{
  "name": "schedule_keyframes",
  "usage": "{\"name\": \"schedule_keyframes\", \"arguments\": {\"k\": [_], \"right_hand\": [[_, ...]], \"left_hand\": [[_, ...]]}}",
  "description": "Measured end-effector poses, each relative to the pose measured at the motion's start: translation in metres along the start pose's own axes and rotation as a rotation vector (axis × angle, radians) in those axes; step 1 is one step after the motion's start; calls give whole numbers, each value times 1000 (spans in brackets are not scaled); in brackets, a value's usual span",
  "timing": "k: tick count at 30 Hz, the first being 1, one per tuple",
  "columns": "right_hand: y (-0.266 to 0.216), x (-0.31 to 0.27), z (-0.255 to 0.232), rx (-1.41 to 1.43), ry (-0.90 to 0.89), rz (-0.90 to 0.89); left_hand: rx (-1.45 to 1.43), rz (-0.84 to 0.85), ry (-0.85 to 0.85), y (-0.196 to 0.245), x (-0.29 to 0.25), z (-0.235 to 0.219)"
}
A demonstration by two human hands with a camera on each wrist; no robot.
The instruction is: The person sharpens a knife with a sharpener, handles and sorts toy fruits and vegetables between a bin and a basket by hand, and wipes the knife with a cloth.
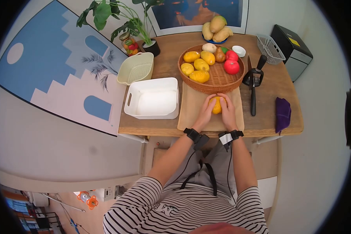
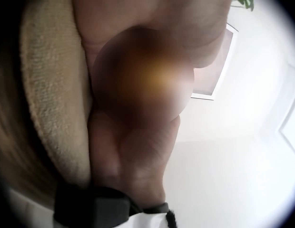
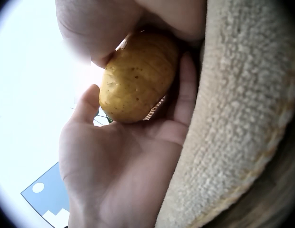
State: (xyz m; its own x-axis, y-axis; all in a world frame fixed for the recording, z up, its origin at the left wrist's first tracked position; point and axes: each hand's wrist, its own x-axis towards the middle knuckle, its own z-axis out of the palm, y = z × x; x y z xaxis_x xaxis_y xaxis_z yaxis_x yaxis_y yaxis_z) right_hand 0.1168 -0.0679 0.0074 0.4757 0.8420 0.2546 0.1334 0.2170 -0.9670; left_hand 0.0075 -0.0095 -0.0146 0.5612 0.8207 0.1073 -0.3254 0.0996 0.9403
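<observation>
Head view: both hands cup one yellow-brown oval potato [image 1: 217,105] on the pale beige cutting mat [image 1: 191,113] at the near edge of the wooden table [image 1: 269,87]. Left hand [image 1: 206,111] has fingers curled on the potato's left side, right hand [image 1: 227,111] curled on its right side; potato sits between them, just in front of the round woven wicker basket [image 1: 218,80]. Basket holds more yellow potatoes [image 1: 199,66], a brown pear [image 1: 220,55] and two red tomatoes [image 1: 231,64]. Left of the mat a white rectangular plastic tub [image 1: 154,97], behind it a cream plastic colander [image 1: 135,68]. Right of the mat a black-handled knife [image 1: 253,97] beside a black peeler-like tool [image 1: 254,74]; a folded purple cloth [image 1: 282,113] near the right edge. Far back: a blue plate with larger potatoes [image 1: 216,29], a small white dish [image 1: 238,50], a white wire basket [image 1: 270,48], a potted green plant [image 1: 140,23], a jar of pickled vegetables [image 1: 128,43].

Left wrist view: very close and blurred. Left hand fills the frame, palm and fingers wrapped on an orange-brown blur that is the potato [image 2: 142,78]; the mat's beige edge [image 2: 47,95] runs down the left.

Right wrist view: right hand [image 3: 119,166] palm up, fingers curved under and round the potato [image 3: 138,76], the other hand's fingers [image 3: 95,28] pressing on it from above. Speckled skin is sharp here. Fuzzy beige mat [image 3: 238,118] to the right, touching the hand.
</observation>
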Motion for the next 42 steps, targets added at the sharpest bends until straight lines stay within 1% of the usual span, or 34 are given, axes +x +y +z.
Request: {"name": "schedule_keyframes", "arguments": {"k": [1, 3, 4, 6, 7, 9, 10, 12, 13, 15, 16, 18, 19, 21, 22, 24, 25, 27, 28, 30, 31, 33, 34, 36, 37, 39, 40, 42], "right_hand": [[-1, 1, 1, 4, 8, -1], [-2, 0, -1, 40, 20, 97], [-3, -1, -1, 40, 28, 101], [-7, -1, 0, -82, 53, 4], [-6, -2, 0, -85, 55, 6], [-5, -2, 2, -176, -25, -128], [-7, -3, 4, -177, -20, -130], [-10, -5, 6, -147, 5, -139], [-9, -3, 1, -150, 13, -138], [-1, 0, -7, -151, -16, 102], [2, 0, -7, -150, -12, 107], [6, 2, -7, -171, 63, 71], [3, 2, -6, -172, 62, 68], [-4, -1, 0, -114, 51, -77], [-7, -4, 3, -117, 50, -79], [-12, -6, 6, -99, -21, -151], [-15, -5, 4, -101, -18, -153], [-19, -6, 0, -137, -123, -181], [-18, -7, 0, -134, -121, -172], [-18, -6, 1, 77, -142, 87], [-11, -4, 0, 79, -145, 86], [6, 0, -3, 125, -115, 86], [4, 0, -2, 125, -116, 83], [2, -3, -3, 101, -93, 82], [-4, -3, -3, 99, -89, 80], [-16, -8, 0, -13, -128, -65], [-13, -9, 0, -13, -127, -56], [-9, -5, 0, -35, -124, -185]], "left_hand": [[5, -2, -7, 3, -3, 1], [-94, 29, -100, 6, -10, 4], [-93, 21, -105, 10, -12, 7], [-42, -15, -70, 22, -14, 12], [-44, -17, -72, 21, -13, 9], [-297, -131, 27, 22, -9, 4], [-296, -131, 21, 20, -8, 1], [-413, -138, 35, 13, -6, -2], [-413, -143, 27, 15, -7, 1], [-300, -80, -44, 19, -13, 5], [-300, -86, -46, 15, -13, 4], [-153, -55, -55, 9, -10, 2], [-154, -52, -55, 10, -10, 2], [-128, -119, 6, 12, -9, 2], [-130, -117, 5, 9, -8, 1], [-81, -55, 53, 2, -2, 1], [-82, -54, 49, -1, 1, 1], [-136, -44, 134, -8, 1, -2], [-134, -53, 135, -1, -3, -1], [-106, -176, 62, 24, -10, 5], [-105, -174, 64, 24, -11, 6], [65, -11, 41, 21, -14, 9], [65, -7, 40, 19, -15, 7], [36, 27, -28, 15, -11, 4], [36, 27, -32, 15, -8, 0], [-177, -262, -118, 14, -3, -13], [-179, -271, -116, 14, -4, -11], [-286, -221, -66, 15, -5, -4]]}}
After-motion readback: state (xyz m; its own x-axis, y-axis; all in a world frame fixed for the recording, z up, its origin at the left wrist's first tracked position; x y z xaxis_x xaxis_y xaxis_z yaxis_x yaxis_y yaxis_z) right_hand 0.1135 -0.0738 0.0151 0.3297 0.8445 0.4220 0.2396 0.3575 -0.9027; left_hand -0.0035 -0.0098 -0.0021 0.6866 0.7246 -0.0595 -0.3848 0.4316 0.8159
